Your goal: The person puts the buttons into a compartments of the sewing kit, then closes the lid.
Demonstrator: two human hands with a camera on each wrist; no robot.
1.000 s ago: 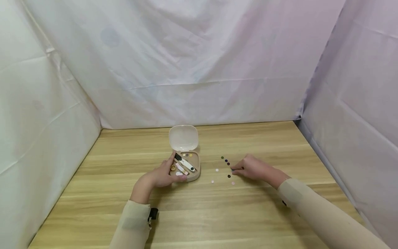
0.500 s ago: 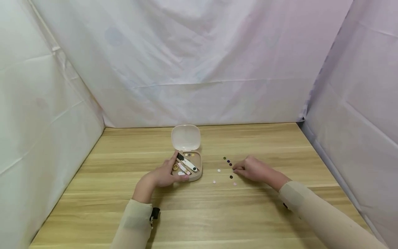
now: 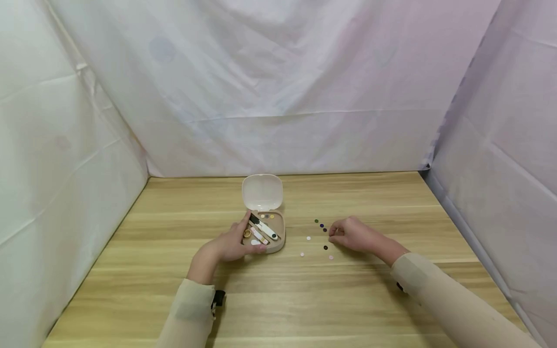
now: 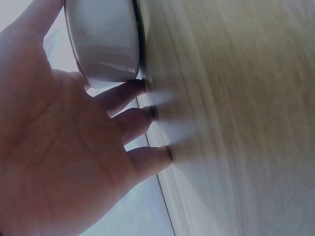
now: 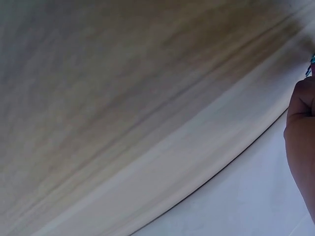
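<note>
At the left of the table's middle stands a small beige sewing case (image 3: 282, 239), its lid (image 3: 262, 192) up. My left hand (image 3: 229, 243) grips its left side, thumb along the front and index finger at the back; in the left wrist view the other fingers (image 4: 133, 123) touch the table. Inside lie white-and-black thread snips (image 3: 266, 229), a gold ring (image 3: 247, 233), a pale striped strip (image 3: 259, 236) and several buttons (image 3: 267, 216). To the right, my right hand (image 3: 354, 235) pinches a small blue button, mostly hidden by the fingertips; a teal bit (image 5: 312, 60) shows in the right wrist view.
Loose buttons lie between the case and my right hand: a green one (image 3: 316, 221), a dark blue one (image 3: 322, 225), a black one (image 3: 325, 247), a white one (image 3: 308, 238) and a pink one (image 3: 331, 257), among others. White cloth (image 3: 278, 135) hangs behind the table.
The blue button at my right fingertips has come up off the table with a slight lift of the hand. My left hand stays on the case. The view shifts slightly.
</note>
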